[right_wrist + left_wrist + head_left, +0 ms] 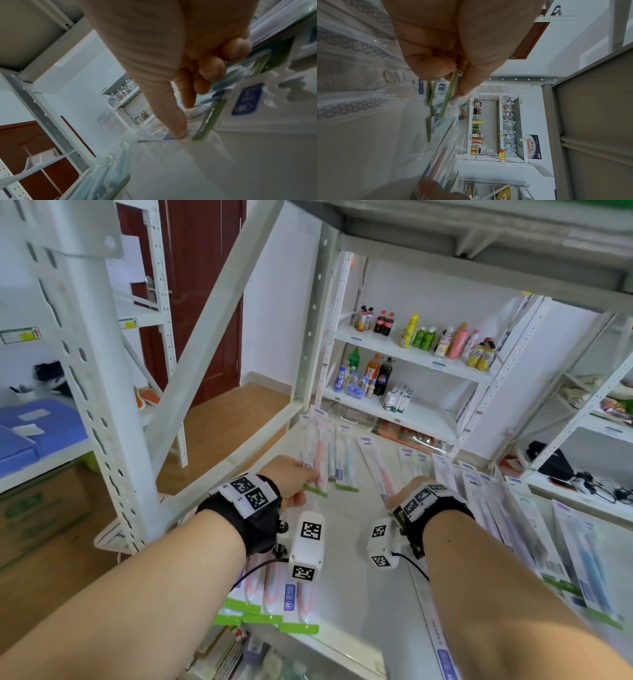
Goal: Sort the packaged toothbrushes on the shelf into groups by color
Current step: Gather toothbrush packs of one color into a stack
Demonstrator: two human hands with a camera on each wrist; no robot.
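step: placing pink pack, lay it flat among pink ones, keep green ends lined up | left hand (291, 474) pinches pink toothbrush pack (317, 453) at green end, raised over shelf (359, 594) far-left | right hand (407, 491) thumb presses a pack (188, 134) lying on shelf, other fingers curled

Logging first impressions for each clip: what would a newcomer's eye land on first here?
Probably the two bare forearms reaching over the white shelf. The left hand pinches a pink toothbrush pack by its green end, and the right hand presses a fingertip on another pack lying at mid-shelf. Next comes the fan of packs along the right side, and the colourful drink bottles on the far rack.
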